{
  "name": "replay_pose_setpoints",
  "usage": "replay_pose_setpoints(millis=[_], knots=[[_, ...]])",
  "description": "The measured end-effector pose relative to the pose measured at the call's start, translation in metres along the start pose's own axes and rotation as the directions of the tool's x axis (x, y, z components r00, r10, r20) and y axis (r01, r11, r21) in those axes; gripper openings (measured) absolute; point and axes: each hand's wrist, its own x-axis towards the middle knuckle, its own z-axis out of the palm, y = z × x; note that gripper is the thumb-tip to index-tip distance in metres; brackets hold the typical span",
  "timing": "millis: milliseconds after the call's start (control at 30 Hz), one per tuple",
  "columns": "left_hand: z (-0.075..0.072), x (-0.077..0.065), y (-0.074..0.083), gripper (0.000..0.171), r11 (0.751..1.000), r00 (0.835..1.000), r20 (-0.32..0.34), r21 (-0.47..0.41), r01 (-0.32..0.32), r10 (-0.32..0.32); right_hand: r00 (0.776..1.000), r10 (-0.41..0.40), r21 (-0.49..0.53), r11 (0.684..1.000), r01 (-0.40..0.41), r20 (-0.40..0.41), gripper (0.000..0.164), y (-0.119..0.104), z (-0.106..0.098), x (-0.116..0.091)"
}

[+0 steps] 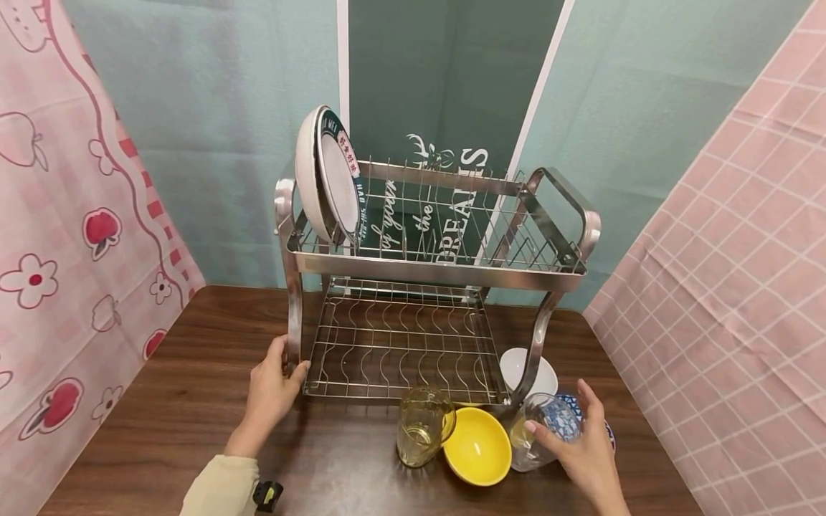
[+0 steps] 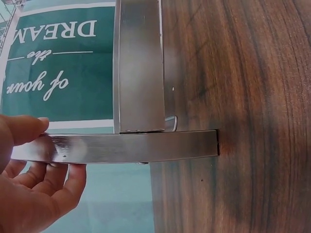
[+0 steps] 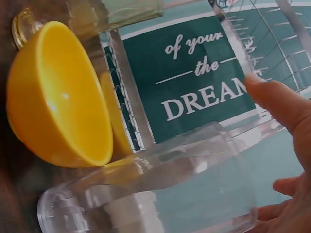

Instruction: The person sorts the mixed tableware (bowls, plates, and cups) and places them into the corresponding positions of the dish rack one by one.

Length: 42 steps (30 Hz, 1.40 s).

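My left hand grips the left front leg of a two-tier metal dish rack, thumb on one side and fingers on the other, as the left wrist view shows up close. Over on the right, my right hand is beside a clear glass, its thumb and fingers spread around the upper part. In the right wrist view the thumb stands apart from the glass and the other fingers lie beyond its rim. A yellow bowl and a yellowish glass mug stand left of the clear glass.
A white bowl and a green-rimmed plate stand upright at the upper tier's left end. Behind the clear glass are another white bowl and a blue-patterned dish. Fabric curtains surround the wooden table.
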Motion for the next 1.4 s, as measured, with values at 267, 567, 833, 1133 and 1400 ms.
replay_pose_setpoints(millis=[267,567,833,1133,1400], knots=[[0.002,-0.003,-0.002,0.042,1.0,0.999,-0.037,-0.011,-0.015,0.014,0.996,0.028,0.073,0.997,-0.022,-0.082,0.109,0.009,0.013,-0.009],[0.006,-0.005,-0.002,0.04,1.0,0.998,-0.065,-0.027,-0.006,0.004,0.993,0.05,0.147,0.989,-0.034,-0.103,0.112,0.018,0.024,-0.007],[0.007,-0.007,-0.003,0.036,0.999,0.998,-0.055,-0.03,0.036,-0.038,0.988,0.082,0.082,0.994,-0.072,-0.13,0.106,0.02,0.028,-0.01],[0.009,-0.008,-0.006,0.033,0.999,0.997,-0.064,-0.031,0.036,-0.038,0.987,0.061,0.081,0.995,-0.049,-0.151,0.096,0.02,0.03,-0.009],[0.007,-0.008,-0.004,0.033,0.998,0.998,-0.043,-0.035,0.05,-0.052,0.985,0.064,0.078,0.996,-0.052,-0.158,0.096,0.018,0.031,-0.011]])
